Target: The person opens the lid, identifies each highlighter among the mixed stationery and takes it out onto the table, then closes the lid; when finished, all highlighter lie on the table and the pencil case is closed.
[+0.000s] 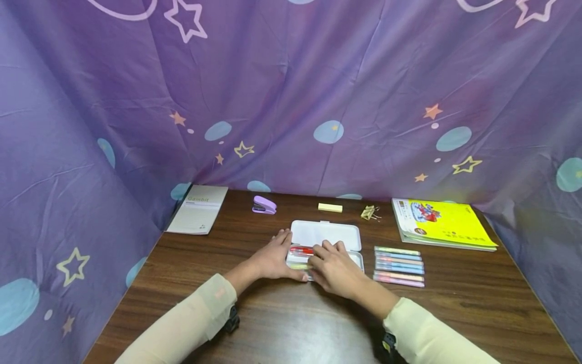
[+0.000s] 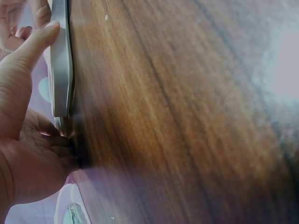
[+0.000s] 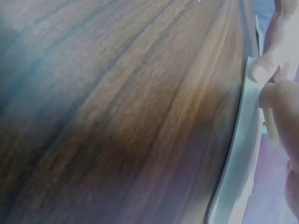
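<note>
A white pencil case lies with its lid laid back on the table. My left hand holds its left end, the thumb along the front wall and the fingers at the side. In the left wrist view that thumb presses on the case's wall. Inside the tray are red pens. My right hand reaches over the tray with curled fingers and pinches a pale yellow highlighter, partly hidden by the fingers. In the right wrist view, a yellowish barrel shows beneath the right thumb.
Several pastel highlighters lie in a row to the right. Behind stand a purple stapler, a yellow sticky-note pad and gold binder clips. A notebook lies back left, yellow books back right.
</note>
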{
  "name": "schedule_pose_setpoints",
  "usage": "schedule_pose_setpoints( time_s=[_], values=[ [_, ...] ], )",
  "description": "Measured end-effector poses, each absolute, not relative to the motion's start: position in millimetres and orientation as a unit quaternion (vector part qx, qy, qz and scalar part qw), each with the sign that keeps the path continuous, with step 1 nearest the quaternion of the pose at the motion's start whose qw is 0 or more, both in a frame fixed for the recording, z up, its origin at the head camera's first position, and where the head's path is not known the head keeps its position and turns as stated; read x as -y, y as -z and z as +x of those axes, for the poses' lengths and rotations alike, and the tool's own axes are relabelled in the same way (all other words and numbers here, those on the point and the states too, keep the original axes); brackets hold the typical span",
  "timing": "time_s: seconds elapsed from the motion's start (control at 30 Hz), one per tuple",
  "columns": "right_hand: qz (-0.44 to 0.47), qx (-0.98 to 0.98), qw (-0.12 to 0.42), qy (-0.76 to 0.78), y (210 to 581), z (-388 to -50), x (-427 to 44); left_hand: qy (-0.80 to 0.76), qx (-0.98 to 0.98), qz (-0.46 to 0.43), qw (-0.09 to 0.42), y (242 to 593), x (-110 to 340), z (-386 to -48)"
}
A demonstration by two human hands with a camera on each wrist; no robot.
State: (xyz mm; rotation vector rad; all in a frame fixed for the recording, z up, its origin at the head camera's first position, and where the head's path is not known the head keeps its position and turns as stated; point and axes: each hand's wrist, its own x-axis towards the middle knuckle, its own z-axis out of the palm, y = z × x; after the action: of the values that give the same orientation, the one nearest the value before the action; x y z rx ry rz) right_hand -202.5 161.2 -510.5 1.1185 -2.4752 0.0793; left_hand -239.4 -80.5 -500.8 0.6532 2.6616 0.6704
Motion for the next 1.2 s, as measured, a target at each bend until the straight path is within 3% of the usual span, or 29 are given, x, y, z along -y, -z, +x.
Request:
schedule_pose_setpoints(
  time_s=[0.2,0.73,1.2],
  values=[
    [0.410,0.875,0.256,-0.016,509,-203,-169,-0.229,-0.934,0.226,0.154,502,80,-240],
    [0.397,0.869,0.296,-0.019,506,-201,-218,-0.230,-0.932,0.236,0.148,501,81,-239],
    [0.367,0.888,0.277,-0.022,503,-184,-273,-0.234,-0.932,0.229,0.157,498,80,-238]
  ],
)
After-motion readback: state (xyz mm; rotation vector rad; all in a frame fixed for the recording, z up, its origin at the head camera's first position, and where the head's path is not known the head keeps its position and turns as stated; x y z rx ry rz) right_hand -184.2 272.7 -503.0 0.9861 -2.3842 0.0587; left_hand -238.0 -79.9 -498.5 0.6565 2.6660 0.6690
